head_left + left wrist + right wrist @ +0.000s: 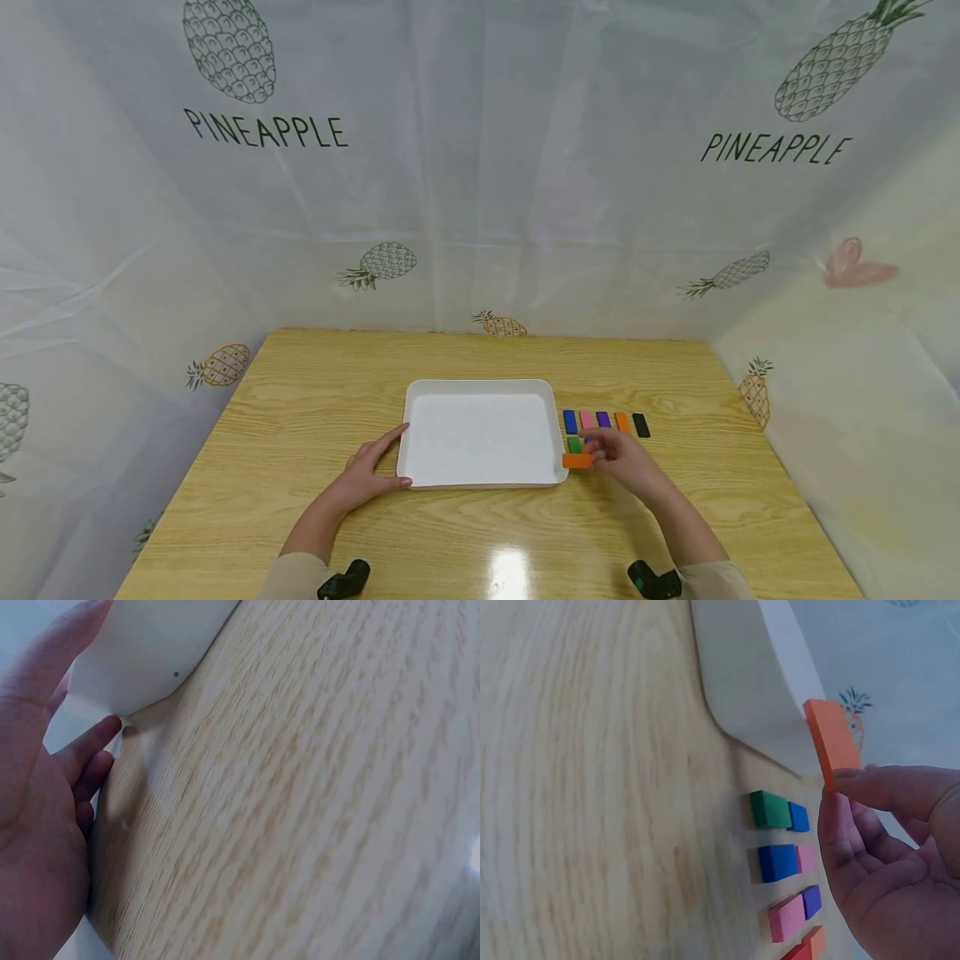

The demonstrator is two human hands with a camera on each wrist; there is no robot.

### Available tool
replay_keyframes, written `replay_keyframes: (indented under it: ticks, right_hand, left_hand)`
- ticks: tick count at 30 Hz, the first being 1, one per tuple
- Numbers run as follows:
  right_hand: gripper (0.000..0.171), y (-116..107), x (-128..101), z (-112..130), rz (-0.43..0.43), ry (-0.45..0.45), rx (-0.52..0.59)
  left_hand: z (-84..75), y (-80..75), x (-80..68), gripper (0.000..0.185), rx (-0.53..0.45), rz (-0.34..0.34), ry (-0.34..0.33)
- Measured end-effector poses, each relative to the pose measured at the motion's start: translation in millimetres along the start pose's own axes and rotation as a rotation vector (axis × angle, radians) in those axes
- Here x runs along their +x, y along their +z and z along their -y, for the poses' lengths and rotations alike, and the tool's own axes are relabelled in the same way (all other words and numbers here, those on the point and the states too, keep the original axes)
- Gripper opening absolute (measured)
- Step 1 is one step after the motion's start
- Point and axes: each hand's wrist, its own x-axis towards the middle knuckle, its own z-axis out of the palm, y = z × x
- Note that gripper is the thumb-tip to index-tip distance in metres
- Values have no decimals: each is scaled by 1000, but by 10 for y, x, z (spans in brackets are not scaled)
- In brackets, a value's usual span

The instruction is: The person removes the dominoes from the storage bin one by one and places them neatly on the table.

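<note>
A white rectangular tray (480, 433) lies on the wooden table. At its left side, my left hand (365, 476) touches the rim with spread fingers, the thumb at the near left corner. My right hand (624, 463) pinches an orange block (577, 461) between thumb and fingers, raised beside the tray's near right corner. In the right wrist view, this orange block (832, 739) sticks up from the fingertips. Beneath that hand, a green block (769, 810), a blue block (778, 863), a pink block (787, 918) and a red block (799, 952) stand in a row.
A farther row right of the tray has a blue block (570, 422), a pink block (587, 418), a purple block (603, 419), another orange block (622, 422) and a black block (641, 425). A pineapple-printed curtain (495, 192) surrounds the table's back and sides.
</note>
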Motion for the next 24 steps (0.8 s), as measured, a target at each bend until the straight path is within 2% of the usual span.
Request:
replay_keyframes:
  ticks: [8, 18, 24]
  right_hand:
    - [39, -45, -72, -123, 22, 5, 27]
    - [27, -105, -199, -146, -64, 85, -115]
    - [27, -199, -262, -202, -71, 94, -66]
  left_hand:
    - [-22, -2, -10, 89, -9, -3, -2]
    - [-23, -3, -20, 89, -14, -7, -2]
    - [-27, -3, -18, 89, -7, -4, 8]
